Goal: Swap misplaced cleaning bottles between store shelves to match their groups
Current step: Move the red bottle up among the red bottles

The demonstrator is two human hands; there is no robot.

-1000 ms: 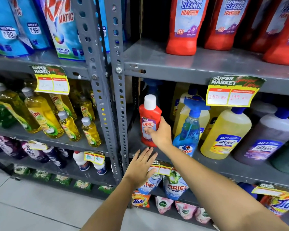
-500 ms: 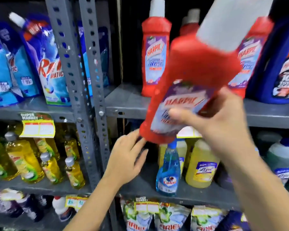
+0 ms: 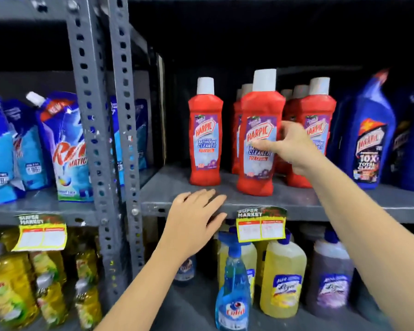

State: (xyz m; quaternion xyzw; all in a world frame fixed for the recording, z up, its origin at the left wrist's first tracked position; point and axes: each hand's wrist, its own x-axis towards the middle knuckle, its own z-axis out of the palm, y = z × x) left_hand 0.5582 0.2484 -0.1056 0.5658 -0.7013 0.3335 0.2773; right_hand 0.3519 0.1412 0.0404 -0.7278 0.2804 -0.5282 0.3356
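Observation:
A red Harpic bathroom cleaner bottle (image 3: pixel 261 106) with a white cap stands upright near the front of the upper grey shelf (image 3: pixel 296 203). My right hand (image 3: pixel 294 149) grips it from the right, thumb across its label. Matching red Harpic bottles stand beside it on the left (image 3: pixel 205 139) and behind it on the right (image 3: pixel 319 111). My left hand (image 3: pixel 194 225) is flat with its fingers apart, holding nothing, against the shelf's front edge just below and left of the gripped bottle.
Dark blue Harpic bottles (image 3: pixel 368 139) fill the right of the same shelf. Below stand a blue spray bottle (image 3: pixel 232 283), yellow (image 3: pixel 282 275) and purple (image 3: pixel 330 283) cleaner bottles. Grey perforated posts (image 3: pixel 105 139) divide off blue detergent pouches (image 3: pixel 62 149) and yellow dish liquid (image 3: pixel 10 283).
My right hand lifted the red bottle from the lower shelf, carried it up tilted, and now holds it upright on the upper shelf. My left hand rose to the shelf edge.

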